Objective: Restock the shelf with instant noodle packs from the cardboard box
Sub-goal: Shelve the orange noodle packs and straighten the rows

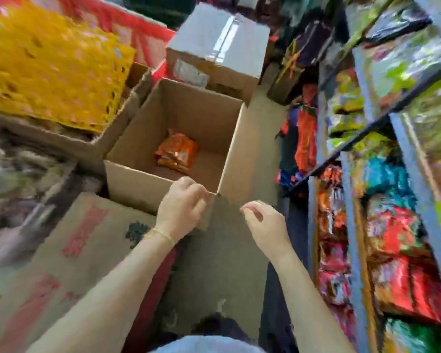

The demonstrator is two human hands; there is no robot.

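L hand [182, 205] at frame centre grips the near rim of the open cardboard box [127, 146], fingers curled over it. R hand [264, 226] just right, loosely curled, holding nothing. Orange noodle packs [176, 152] lie on the box floor.

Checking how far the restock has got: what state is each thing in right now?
Open cardboard box: flaps up, nearly empty.
Orange noodle packs: lying on the box bottom.
Taped box: sealed.
Shelf: full of packets.
Left hand: grips the near flap.
Right hand: loosely curled, holds nothing.
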